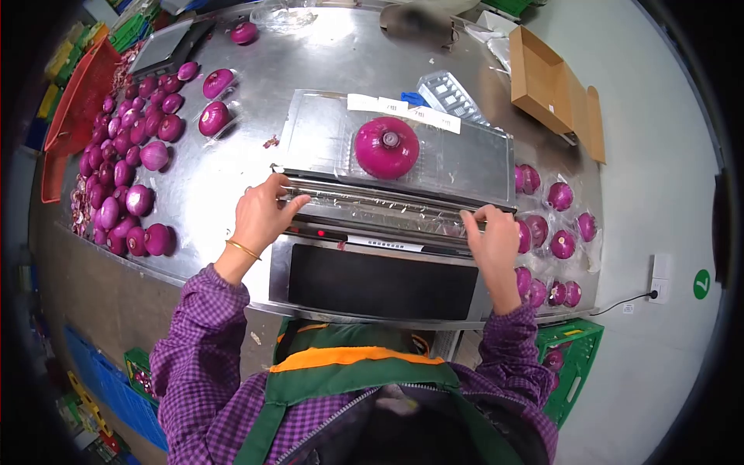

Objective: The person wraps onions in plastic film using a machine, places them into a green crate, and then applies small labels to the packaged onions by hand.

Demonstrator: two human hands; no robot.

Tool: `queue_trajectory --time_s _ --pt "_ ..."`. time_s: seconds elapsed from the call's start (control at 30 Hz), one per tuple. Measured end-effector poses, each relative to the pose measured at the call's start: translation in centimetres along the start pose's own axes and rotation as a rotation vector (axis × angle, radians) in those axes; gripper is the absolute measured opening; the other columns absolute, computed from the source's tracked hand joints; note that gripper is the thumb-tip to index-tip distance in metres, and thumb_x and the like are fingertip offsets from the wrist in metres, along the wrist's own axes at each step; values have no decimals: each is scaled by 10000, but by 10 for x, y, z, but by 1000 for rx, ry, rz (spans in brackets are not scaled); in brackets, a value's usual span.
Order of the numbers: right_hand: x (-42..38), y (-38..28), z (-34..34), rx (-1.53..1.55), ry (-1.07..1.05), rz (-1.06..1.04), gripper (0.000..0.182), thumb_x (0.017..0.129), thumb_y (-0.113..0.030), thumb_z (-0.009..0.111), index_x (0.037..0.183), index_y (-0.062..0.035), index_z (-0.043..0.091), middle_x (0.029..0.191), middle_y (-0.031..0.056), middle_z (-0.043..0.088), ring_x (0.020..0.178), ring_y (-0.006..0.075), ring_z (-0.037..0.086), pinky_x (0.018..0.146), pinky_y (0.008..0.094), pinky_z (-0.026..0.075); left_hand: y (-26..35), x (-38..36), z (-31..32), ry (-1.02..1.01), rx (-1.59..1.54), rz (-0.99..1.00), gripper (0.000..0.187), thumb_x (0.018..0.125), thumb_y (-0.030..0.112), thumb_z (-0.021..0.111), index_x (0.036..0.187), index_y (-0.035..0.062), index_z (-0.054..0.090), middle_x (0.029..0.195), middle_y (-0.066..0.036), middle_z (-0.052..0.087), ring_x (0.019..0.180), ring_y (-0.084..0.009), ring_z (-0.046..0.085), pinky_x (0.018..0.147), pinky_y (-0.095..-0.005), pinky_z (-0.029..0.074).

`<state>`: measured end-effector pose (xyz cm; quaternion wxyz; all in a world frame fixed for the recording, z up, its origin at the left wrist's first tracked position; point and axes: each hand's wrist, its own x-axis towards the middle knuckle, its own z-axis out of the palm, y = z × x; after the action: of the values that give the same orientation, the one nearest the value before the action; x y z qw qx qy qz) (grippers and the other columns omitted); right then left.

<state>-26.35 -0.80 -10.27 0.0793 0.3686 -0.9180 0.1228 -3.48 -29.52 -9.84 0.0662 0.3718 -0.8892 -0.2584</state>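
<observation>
A film wrapping machine (372, 242) stands before me, with clear plastic film (380, 211) lying wrinkled along its roller slot. My left hand (263, 213) is at the slot's left end, thumb and fingers apart, fingertips by the metal bar. At the right end is my right hand (496, 236), its thumb and forefinger slightly apart beside the film's edge; whether they touch the film is hard to see. Just beyond the slot, a large purple onion (387, 147) sits in a clear plastic tray (346, 159) on the machine's top plate.
Loose purple onions (116, 167) are heaped on the left of the steel table (205, 260), beside a red crate (77, 105). Wrapped onions (562, 244) lie at right. Behind are stacked clear trays (449, 94), a cardboard box (542, 97) and a scale (161, 48).
</observation>
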Motion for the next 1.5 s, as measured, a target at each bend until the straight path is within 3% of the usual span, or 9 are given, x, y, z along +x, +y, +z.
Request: queue_trajectory --time_s 0.33,0.43,0.6,0.67,0.73,0.8,0.9,0.97,1.5 --pt "-23 6 -12 1925 -565 816 129 863 -40 523 983 6 542 635 -38 406 559 76 382 578 234 358 -25 -54 -5 -385 -1011 -380 447 799 25 665 1220 -5 519 744 -5 603 661 -87 555 622 -208 445" --pt "-10 -2 -36 2179 -562 553 95 849 -29 495 934 -4 528 596 -45 358 522 66 346 550 237 334 -13 -50 -29 -865 -1517 -481 210 847 159 654 983 -1 642 727 -33 597 650 -97 557 625 -237 463" --pt "93 -27 -80 2310 -296 -345 114 901 -106 479 923 -12 540 637 45 533 529 107 449 615 273 403 39 36 -78 -689 -1826 499 349 948 289 494 751 17 590 722 -37 583 667 -167 573 630 -298 482" --pt "135 -62 -83 1939 269 88 225 938 -187 478 990 1 590 819 117 642 722 187 595 748 330 465 62 89 -75 -509 -1965 335 388 976 307 428 787 32 626 752 -57 611 650 -132 535 575 -274 424" --pt "182 -37 -18 1450 154 -163 281 947 -224 483 1067 -7 614 1019 125 654 967 226 605 883 375 451 76 144 -24 109 -1161 383 388 975 327 435 977 12 661 958 -97 656 800 -161 588 713 -292 469" --pt "183 -21 36 790 -282 36 310 945 -249 499 1074 7 617 1092 127 628 992 195 592 889 348 456 48 172 22 -231 -303 110 410 979 342 425 1078 5 635 920 -99 645 798 -164 573 779 -303 463" --pt "142 -13 59 680 -286 -337 343 956 -264 470 1129 9 585 1116 124 612 908 172 601 793 316 493 32 142 48 -347 -546 289 375 980 333 426 1201 62 562 1112 -83 607 1015 -150 542 867 -273 447" --pt "119 -22 26 1351 -643 180 398 964 -286 444 1213 14 522 1117 156 598 825 168 608 667 269 503 44 105 27 -595 -1027 -22 409 989 346 396 1278 63 454 1111 -59 571 1096 -140 510 865 -286 457" --pt "-51 -23 21 1346 -1225 562 549 961 -393 444 1290 42 387 1062 150 582 919 210 626 615 294 555 -8 -57 67 -977 -1270 -446 512 948 443 448 1197 -1 507 1069 -83 593 951 -140 597 770 -297 545"
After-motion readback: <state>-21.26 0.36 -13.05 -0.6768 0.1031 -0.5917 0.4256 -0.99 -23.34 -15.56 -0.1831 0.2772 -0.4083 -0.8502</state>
